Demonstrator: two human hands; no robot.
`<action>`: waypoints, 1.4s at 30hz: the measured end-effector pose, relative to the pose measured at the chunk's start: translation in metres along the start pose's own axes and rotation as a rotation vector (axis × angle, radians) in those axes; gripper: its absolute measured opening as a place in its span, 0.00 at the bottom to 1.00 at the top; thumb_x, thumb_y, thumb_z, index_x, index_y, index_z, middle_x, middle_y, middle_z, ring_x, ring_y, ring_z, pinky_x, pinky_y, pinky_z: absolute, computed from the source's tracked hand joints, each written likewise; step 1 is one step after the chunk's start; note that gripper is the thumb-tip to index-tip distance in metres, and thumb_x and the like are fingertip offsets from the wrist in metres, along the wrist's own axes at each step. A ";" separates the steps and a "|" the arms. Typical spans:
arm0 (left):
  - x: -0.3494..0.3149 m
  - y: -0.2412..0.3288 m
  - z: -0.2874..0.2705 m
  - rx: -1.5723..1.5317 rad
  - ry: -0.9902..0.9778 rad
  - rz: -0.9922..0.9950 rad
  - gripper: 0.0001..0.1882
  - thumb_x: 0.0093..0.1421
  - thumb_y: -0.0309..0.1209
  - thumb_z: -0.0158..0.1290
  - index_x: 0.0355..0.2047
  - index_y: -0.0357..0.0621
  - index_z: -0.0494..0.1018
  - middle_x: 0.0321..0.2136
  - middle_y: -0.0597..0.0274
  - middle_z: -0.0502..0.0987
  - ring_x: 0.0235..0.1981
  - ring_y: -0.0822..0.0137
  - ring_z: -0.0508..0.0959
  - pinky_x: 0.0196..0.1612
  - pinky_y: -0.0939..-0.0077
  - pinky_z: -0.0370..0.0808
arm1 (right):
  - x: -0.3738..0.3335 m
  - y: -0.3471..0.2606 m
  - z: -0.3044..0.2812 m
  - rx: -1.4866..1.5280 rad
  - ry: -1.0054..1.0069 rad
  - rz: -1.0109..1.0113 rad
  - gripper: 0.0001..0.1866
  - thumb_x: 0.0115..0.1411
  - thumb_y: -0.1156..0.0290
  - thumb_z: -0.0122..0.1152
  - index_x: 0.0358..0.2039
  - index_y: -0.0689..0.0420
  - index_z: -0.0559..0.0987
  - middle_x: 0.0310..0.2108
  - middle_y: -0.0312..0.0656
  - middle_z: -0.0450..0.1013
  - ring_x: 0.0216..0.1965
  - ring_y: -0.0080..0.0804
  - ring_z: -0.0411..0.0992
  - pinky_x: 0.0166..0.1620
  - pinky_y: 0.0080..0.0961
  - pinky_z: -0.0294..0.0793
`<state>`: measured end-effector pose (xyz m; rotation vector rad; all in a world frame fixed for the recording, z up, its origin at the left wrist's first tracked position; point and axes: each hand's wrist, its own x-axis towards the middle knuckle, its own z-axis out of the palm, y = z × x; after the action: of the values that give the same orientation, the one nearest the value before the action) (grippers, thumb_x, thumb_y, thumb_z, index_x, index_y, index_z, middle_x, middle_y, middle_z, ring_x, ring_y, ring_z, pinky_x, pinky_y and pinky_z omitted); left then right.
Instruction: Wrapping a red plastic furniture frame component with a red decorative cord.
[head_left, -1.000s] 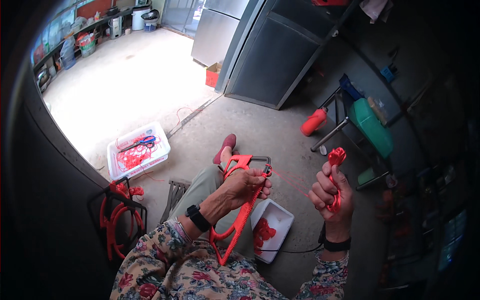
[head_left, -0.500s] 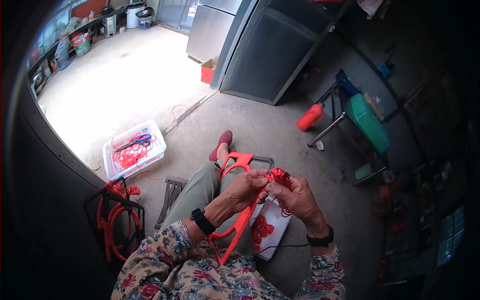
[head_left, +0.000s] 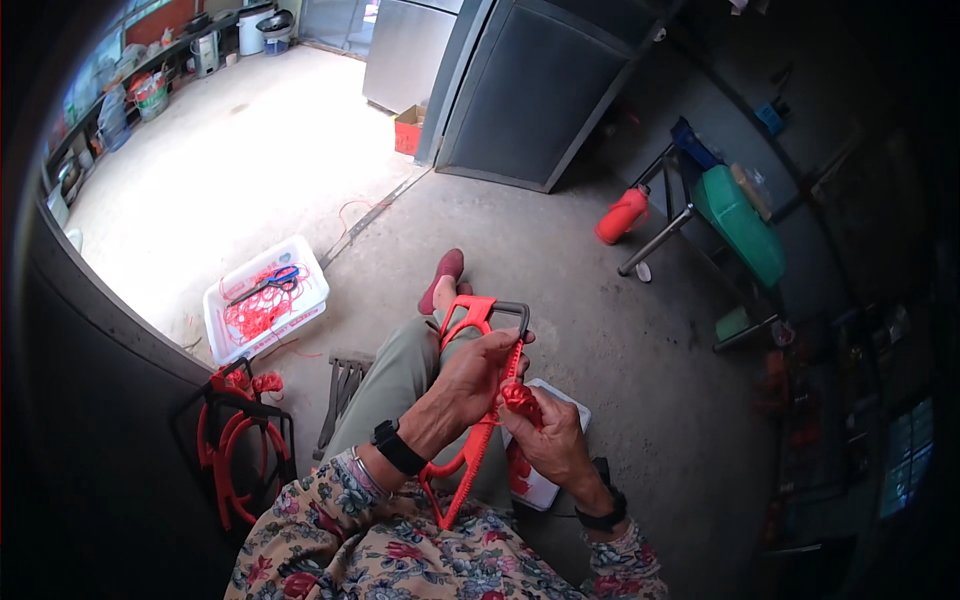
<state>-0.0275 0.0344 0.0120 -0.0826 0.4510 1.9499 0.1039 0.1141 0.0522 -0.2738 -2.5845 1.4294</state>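
A red cord-wrapped frame lies across my lap, its dark bare end pointing away past my knees. My left hand grips the frame's right-hand bar, fingers wrapped round it near the dark end. Closed on a shiny red bundle of cord, my right hand is beside that bar, just nearer to me than the left. The fingertips inside both grips are partly hidden. A white tray with red pieces sits below my right hand, partly covered by it.
At the left stands a white basket with red cord scraps and blue-handled scissors. Near it are another red-wrapped frame and a small stool. A red thermos stands beside a metal-legged table at the right.
My right hand has moved left and toward me with the cord bundle, down along the bar. The left hand has shifted slightly and now wraps the bar instead of pinching by the bundle.
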 end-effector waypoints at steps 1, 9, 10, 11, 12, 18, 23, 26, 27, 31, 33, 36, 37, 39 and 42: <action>0.001 0.001 -0.002 0.003 0.044 -0.021 0.11 0.64 0.34 0.47 0.36 0.37 0.71 0.22 0.61 0.71 0.20 0.71 0.71 0.19 0.78 0.68 | -0.002 0.004 0.000 0.001 0.001 0.000 0.13 0.60 0.69 0.60 0.44 0.60 0.75 0.29 0.45 0.77 0.30 0.27 0.77 0.33 0.25 0.73; 0.000 0.001 -0.001 0.077 0.017 -0.044 0.11 0.63 0.33 0.43 0.33 0.37 0.69 0.16 0.61 0.69 0.14 0.67 0.68 0.13 0.76 0.60 | -0.004 -0.027 -0.021 0.164 0.061 -0.001 0.11 0.62 0.69 0.60 0.41 0.62 0.76 0.24 0.29 0.70 0.26 0.12 0.66 0.30 0.16 0.68; 0.000 0.001 0.001 0.086 0.020 -0.059 0.10 0.62 0.32 0.43 0.34 0.37 0.69 0.17 0.61 0.69 0.14 0.67 0.68 0.13 0.76 0.61 | -0.004 -0.027 -0.026 0.049 0.062 -0.056 0.11 0.62 0.69 0.60 0.41 0.62 0.76 0.22 0.30 0.70 0.25 0.12 0.66 0.30 0.16 0.68; -0.001 0.001 0.004 0.094 0.022 -0.073 0.09 0.62 0.30 0.44 0.36 0.37 0.69 0.18 0.61 0.69 0.14 0.67 0.68 0.14 0.75 0.63 | -0.003 -0.031 -0.034 0.049 0.071 -0.058 0.11 0.62 0.69 0.60 0.41 0.62 0.76 0.22 0.30 0.70 0.25 0.12 0.66 0.30 0.16 0.68; -0.003 0.000 0.010 0.103 0.022 -0.077 0.09 0.62 0.30 0.44 0.36 0.37 0.69 0.18 0.61 0.69 0.14 0.67 0.68 0.14 0.75 0.63 | -0.001 -0.037 -0.043 -0.011 0.060 -0.030 0.12 0.62 0.68 0.60 0.41 0.62 0.76 0.21 0.30 0.69 0.24 0.13 0.66 0.29 0.17 0.68; -0.014 0.002 0.018 1.316 0.037 1.137 0.19 0.53 0.19 0.46 0.46 0.39 0.71 0.41 0.56 0.72 0.42 0.61 0.73 0.43 0.70 0.71 | 0.033 -0.059 -0.078 -0.298 -0.028 -0.133 0.13 0.60 0.67 0.62 0.40 0.63 0.77 0.21 0.40 0.72 0.24 0.20 0.68 0.28 0.24 0.69; -0.005 0.003 0.017 1.461 -0.089 1.203 0.08 0.57 0.30 0.56 0.31 0.36 0.76 0.36 0.57 0.75 0.41 0.58 0.73 0.46 0.67 0.68 | 0.045 -0.065 -0.079 -0.264 -0.004 -0.246 0.13 0.60 0.67 0.62 0.40 0.64 0.76 0.25 0.51 0.74 0.24 0.31 0.72 0.31 0.29 0.71; -0.005 0.008 0.018 1.458 -0.009 1.076 0.10 0.59 0.31 0.55 0.29 0.34 0.75 0.32 0.58 0.76 0.40 0.59 0.72 0.45 0.68 0.69 | 0.054 -0.062 -0.106 0.090 0.350 -0.160 0.14 0.65 0.61 0.57 0.31 0.60 0.74 0.19 0.29 0.66 0.19 0.15 0.63 0.24 0.19 0.62; -0.003 0.009 0.019 1.465 -0.016 1.103 0.11 0.60 0.31 0.54 0.28 0.33 0.75 0.30 0.58 0.76 0.39 0.60 0.71 0.44 0.70 0.69 | 0.056 -0.055 -0.123 0.499 0.315 -0.145 0.16 0.66 0.57 0.54 0.27 0.56 0.70 0.17 0.27 0.61 0.18 0.13 0.59 0.22 0.18 0.60; 0.001 0.017 0.018 1.502 0.024 1.066 0.11 0.61 0.31 0.52 0.28 0.33 0.76 0.27 0.59 0.76 0.36 0.64 0.72 0.41 0.72 0.68 | 0.074 -0.064 -0.172 1.156 0.441 -0.442 0.14 0.68 0.61 0.50 0.29 0.57 0.68 0.14 0.29 0.51 0.16 0.19 0.53 0.26 0.20 0.60; 0.001 0.017 0.023 1.419 0.019 1.009 0.12 0.61 0.32 0.52 0.28 0.34 0.76 0.26 0.59 0.75 0.35 0.65 0.72 0.40 0.73 0.68 | 0.072 -0.055 -0.222 1.305 0.407 -0.577 0.11 0.66 0.66 0.52 0.30 0.59 0.68 0.13 0.30 0.53 0.15 0.20 0.52 0.26 0.21 0.58; 0.003 0.019 0.019 1.269 -0.007 0.944 0.13 0.63 0.34 0.52 0.29 0.34 0.77 0.25 0.61 0.76 0.32 0.70 0.74 0.38 0.75 0.69 | 0.076 -0.031 -0.282 1.023 0.689 -0.598 0.13 0.65 0.63 0.54 0.27 0.56 0.68 0.13 0.29 0.52 0.16 0.19 0.52 0.24 0.18 0.57; 0.005 0.023 0.015 1.071 0.002 0.824 0.13 0.62 0.34 0.53 0.29 0.34 0.78 0.25 0.62 0.77 0.31 0.70 0.74 0.39 0.75 0.70 | 0.077 -0.025 -0.276 0.907 0.715 -0.541 0.13 0.65 0.62 0.54 0.27 0.55 0.68 0.13 0.28 0.52 0.15 0.19 0.51 0.23 0.18 0.56; 0.009 0.030 0.011 0.704 0.051 0.634 0.14 0.62 0.34 0.54 0.30 0.32 0.77 0.26 0.59 0.79 0.29 0.70 0.76 0.39 0.76 0.72 | 0.073 -0.013 -0.249 0.688 0.680 -0.437 0.15 0.64 0.57 0.55 0.25 0.52 0.67 0.12 0.26 0.51 0.13 0.16 0.50 0.18 0.17 0.52; 0.014 0.039 0.007 0.646 0.088 0.520 0.14 0.62 0.34 0.54 0.30 0.31 0.76 0.26 0.57 0.79 0.27 0.71 0.76 0.36 0.78 0.73 | 0.050 0.012 -0.163 0.171 0.491 -0.294 0.16 0.61 0.57 0.58 0.27 0.57 0.72 0.15 0.27 0.60 0.14 0.15 0.58 0.21 0.16 0.59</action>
<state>-0.0673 0.0356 0.0252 0.4009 1.2347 2.2022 0.0959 0.2653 0.1306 -0.1825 -2.0037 1.2742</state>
